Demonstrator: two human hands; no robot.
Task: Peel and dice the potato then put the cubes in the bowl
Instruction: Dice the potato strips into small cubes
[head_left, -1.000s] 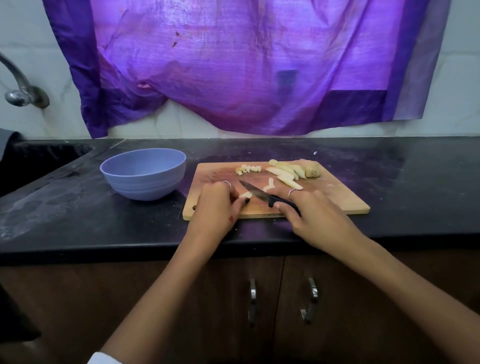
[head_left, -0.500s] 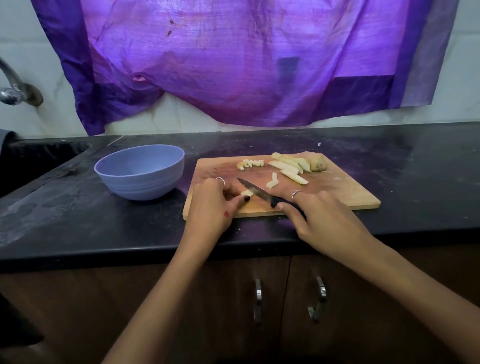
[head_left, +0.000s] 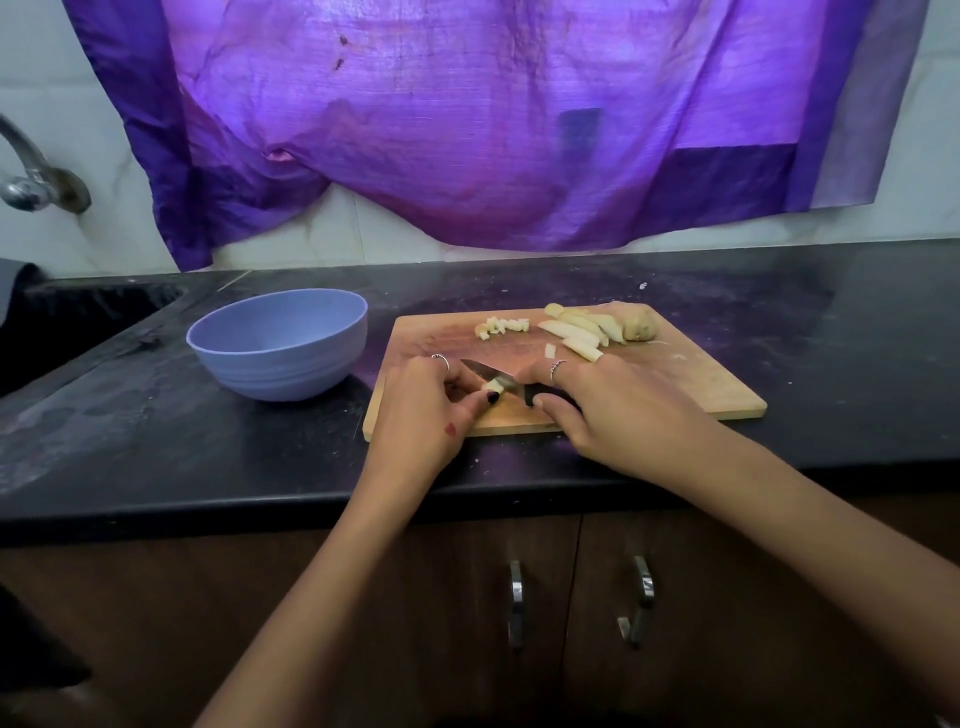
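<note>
A wooden cutting board (head_left: 691, 384) lies on the black counter. My left hand (head_left: 423, 410) pinches a small potato strip (head_left: 492, 386) at the board's near left. My right hand (head_left: 618, 410) grips the black-handled knife (head_left: 488, 373), its blade lying across that strip. At the board's far side lie a heap of small potato cubes (head_left: 501, 327), several potato strips (head_left: 582, 332) and an unpeeled end piece (head_left: 640, 326). One loose piece (head_left: 549, 351) sits mid-board. The blue bowl (head_left: 278, 345) stands left of the board; I see nothing inside it.
A dark sink (head_left: 78, 322) is sunk into the counter at far left, under a metal tap (head_left: 31, 176). A purple cloth (head_left: 467, 119) hangs on the tiled wall behind. Cabinet doors with two metal handles (head_left: 579, 603) are below the counter edge.
My right hand has moved further over the knife handle and the blade now sits on the strip that my left hand holds. The view has shifted slightly.
</note>
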